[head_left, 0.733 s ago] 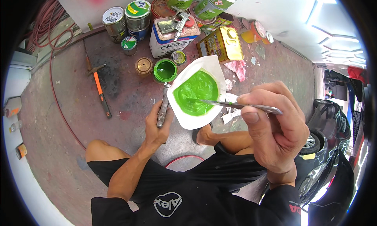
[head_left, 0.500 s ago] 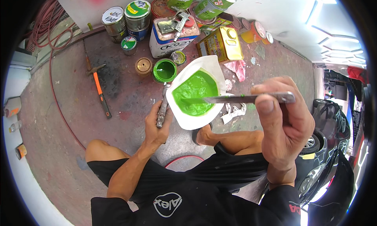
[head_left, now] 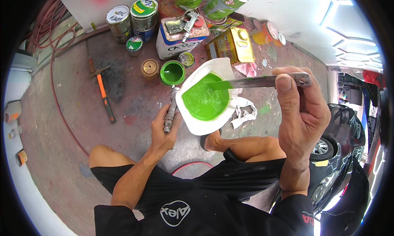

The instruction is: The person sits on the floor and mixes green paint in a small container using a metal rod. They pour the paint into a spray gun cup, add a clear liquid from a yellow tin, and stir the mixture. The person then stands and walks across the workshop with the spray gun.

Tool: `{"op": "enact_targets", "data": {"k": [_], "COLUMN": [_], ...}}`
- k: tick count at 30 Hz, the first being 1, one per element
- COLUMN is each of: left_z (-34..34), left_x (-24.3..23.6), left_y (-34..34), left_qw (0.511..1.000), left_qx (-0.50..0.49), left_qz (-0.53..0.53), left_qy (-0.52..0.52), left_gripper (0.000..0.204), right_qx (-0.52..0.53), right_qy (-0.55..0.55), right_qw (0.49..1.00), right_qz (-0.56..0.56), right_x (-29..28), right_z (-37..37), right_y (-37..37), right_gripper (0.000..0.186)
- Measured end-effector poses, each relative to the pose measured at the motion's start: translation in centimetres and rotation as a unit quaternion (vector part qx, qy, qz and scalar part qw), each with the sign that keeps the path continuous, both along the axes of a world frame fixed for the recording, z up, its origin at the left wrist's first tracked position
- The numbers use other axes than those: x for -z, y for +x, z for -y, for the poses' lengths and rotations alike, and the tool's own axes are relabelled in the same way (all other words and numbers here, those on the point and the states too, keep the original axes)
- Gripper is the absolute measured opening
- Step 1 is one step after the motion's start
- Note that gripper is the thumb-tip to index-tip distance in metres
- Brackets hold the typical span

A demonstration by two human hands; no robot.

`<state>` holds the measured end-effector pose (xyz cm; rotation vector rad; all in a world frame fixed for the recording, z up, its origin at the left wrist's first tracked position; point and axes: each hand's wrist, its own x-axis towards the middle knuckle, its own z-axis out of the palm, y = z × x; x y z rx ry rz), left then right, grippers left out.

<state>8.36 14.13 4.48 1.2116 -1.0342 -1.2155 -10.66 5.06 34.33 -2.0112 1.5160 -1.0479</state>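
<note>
My left hand [head_left: 164, 127] is closed round the worn metal handle of a spray gun [head_left: 171, 109]. Above the gun sits a white paper funnel [head_left: 199, 127], its pointed flaps flaring outward, holding bright green paint [head_left: 205, 100]. The funnel hides most of the gun's body. Pinched between the thumb and fingers of my right hand [head_left: 303, 109] is a flat metal stirring stick [head_left: 258, 82]. Its green-coated end dips into the paint near the funnel's far right side.
Beyond the funnel are an open can of green paint [head_left: 172, 73], a brown can [head_left: 150, 68], a gold thinner tin [head_left: 236, 45] and a white-and-blue canister [head_left: 176, 51]. A hammer [head_left: 102, 90] lies left. Crumpled paper [head_left: 245, 113] is on the floor; a black car [head_left: 342, 141] stands right.
My right hand has moved away from me and slightly right. The stick's paint-covered end has shifted from the middle-left of the paint toward its far right side. My left hand stays nearly still.
</note>
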Motion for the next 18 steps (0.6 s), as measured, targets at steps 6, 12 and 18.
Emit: {"op": "enact_targets", "data": {"k": [6,12,18], "left_z": [0.1,0.1,0.0], "left_x": [0.1,0.0,-0.4], "left_y": [-0.1,-0.2,-0.2], "left_qw": [1.0,1.0,1.0], "left_qx": [-0.008,-0.001,-0.001], "left_qz": [0.001,-0.002,-0.003], "left_qy": [0.001,0.0,0.008], "left_gripper": [0.036,0.037,0.037], "right_qx": [-0.023,-0.063,-0.101], "right_qy": [0.014,0.022,-0.012], "right_qw": [1.0,0.997,0.993], "right_qz": [-0.008,-0.037,-0.052], "right_x": [0.2,-0.1,-0.8], "right_z": [-0.6,-1.3,-2.0], "right_y": [0.4,0.6,0.2], "right_gripper": [0.012,0.014,0.015]}}
